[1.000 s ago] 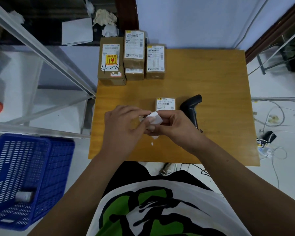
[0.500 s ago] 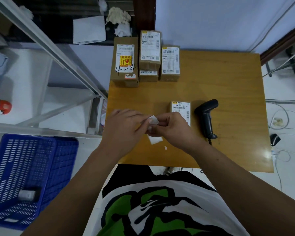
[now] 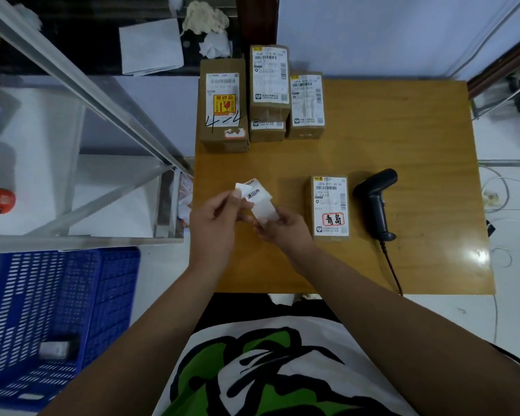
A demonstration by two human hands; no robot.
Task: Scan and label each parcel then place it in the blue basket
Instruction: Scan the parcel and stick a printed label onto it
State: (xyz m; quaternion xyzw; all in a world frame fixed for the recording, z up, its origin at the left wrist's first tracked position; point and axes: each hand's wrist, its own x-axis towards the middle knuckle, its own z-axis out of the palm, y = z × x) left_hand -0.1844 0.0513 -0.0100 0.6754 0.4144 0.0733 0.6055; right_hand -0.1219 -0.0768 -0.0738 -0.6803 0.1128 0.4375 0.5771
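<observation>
Over the left part of the wooden table [image 3: 418, 139], both hands hold a strip of white labels [image 3: 257, 197] with black print. My left hand [image 3: 215, 222] pinches its upper end and my right hand [image 3: 282, 228] grips the lower end. Just right of my right hand lies a small brown parcel [image 3: 330, 207] with a shipping label and a red stamped mark. A black handheld scanner [image 3: 377, 199] rests to its right, with its cable running off the front edge. Several larger parcels [image 3: 269, 85] stand at the table's far left corner. The blue basket [image 3: 57, 310] sits on the floor at the lower left.
A small wrapped item [image 3: 54, 349] lies inside the basket. A metal rack frame [image 3: 87, 85] stands left of the table, above the basket. White paper [image 3: 150, 46] and crumpled rags [image 3: 204, 16] lie beyond the parcels. Loose cables [image 3: 499, 193] trail on the floor at right.
The camera has shifted, so the table sits further right in view. My hands have drawn apart, pulling the label strip open so its print shows. The parcel and scanner stay put.
</observation>
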